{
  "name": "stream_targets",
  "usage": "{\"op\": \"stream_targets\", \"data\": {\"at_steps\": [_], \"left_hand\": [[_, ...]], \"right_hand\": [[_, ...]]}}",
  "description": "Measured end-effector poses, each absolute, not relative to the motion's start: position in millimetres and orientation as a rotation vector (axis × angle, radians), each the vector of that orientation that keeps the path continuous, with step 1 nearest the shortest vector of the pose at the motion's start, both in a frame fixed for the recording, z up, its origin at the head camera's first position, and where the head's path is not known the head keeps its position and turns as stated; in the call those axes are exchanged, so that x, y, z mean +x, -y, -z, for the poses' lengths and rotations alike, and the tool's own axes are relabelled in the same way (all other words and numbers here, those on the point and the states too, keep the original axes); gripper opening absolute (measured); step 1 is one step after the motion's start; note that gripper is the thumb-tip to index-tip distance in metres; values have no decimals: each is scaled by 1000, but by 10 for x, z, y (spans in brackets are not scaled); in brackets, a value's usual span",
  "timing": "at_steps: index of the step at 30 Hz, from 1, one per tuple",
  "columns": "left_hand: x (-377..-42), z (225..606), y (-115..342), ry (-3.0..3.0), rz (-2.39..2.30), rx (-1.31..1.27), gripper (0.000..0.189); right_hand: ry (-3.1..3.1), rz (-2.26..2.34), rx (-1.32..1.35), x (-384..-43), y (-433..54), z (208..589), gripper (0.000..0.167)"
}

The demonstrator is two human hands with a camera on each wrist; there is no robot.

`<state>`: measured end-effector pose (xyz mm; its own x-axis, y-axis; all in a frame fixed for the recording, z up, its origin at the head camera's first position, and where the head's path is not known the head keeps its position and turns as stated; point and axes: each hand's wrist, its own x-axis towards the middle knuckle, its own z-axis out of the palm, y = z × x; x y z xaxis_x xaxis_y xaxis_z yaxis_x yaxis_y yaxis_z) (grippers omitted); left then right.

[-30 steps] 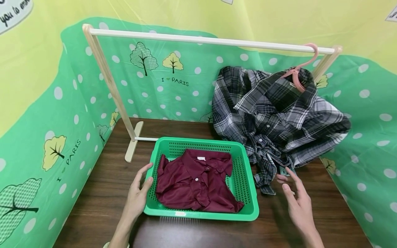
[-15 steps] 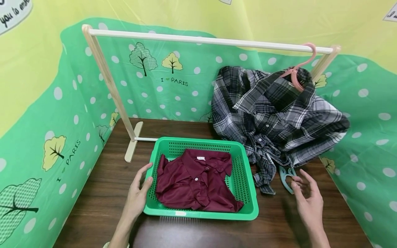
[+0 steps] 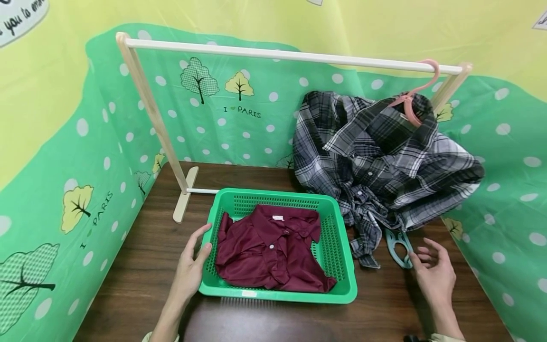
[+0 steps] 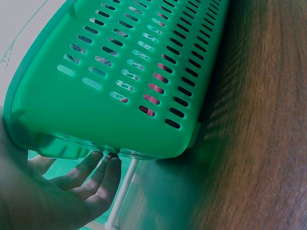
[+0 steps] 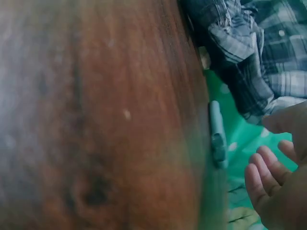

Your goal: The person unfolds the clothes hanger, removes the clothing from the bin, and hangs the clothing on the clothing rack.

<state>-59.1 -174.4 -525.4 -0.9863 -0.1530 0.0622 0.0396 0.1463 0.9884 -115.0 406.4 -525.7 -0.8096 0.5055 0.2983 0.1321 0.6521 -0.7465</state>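
A green plastic basket (image 3: 348, 266) holds a crumpled maroon shirt (image 3: 256, 251) with a white collar label. My left hand (image 3: 189, 270) grips the basket's left end, thumb at the rim and fingers against the outside wall in the left wrist view. To the right, a light blue folding hanger (image 3: 393, 251) lies on the table, its back end overlapped by a plaid shirt (image 3: 367, 161). My right hand (image 3: 437, 275) hovers just right of this hanger, fingers loosely bent and holding nothing, thumb tip close to its edge.
A garment rack with a white rail (image 3: 273, 53) and wooden legs stands behind the basket. From the rail's right end, a pink hanger (image 3: 410, 107) carries the plaid shirt, which spreads down to the table. Patterned green and yellow cloth (image 3: 205, 137) encloses the dark wooden table (image 3: 141, 266).
My right hand has moved right and slightly toward me, away from the plaid shirt's hem, and more of the blue hanger shows. My left hand and the basket have stayed put.
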Motion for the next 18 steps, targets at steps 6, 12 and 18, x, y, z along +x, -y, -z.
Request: {"op": "stream_targets", "data": {"at_steps": [6, 12, 18], "left_hand": [[-596, 5259, 1727, 2263, 1964, 117, 49], [-595, 5250, 1736, 2256, 1956, 114, 49], [-594, 5254, 1742, 2255, 1961, 103, 49]], "right_hand": [[2502, -983, -584, -1147, -4263, 5372, 62], [2521, -983, -617, -1188, -4345, 5458, 61], [2584, -922, -667, -1261, -4374, 5442, 62]]}}
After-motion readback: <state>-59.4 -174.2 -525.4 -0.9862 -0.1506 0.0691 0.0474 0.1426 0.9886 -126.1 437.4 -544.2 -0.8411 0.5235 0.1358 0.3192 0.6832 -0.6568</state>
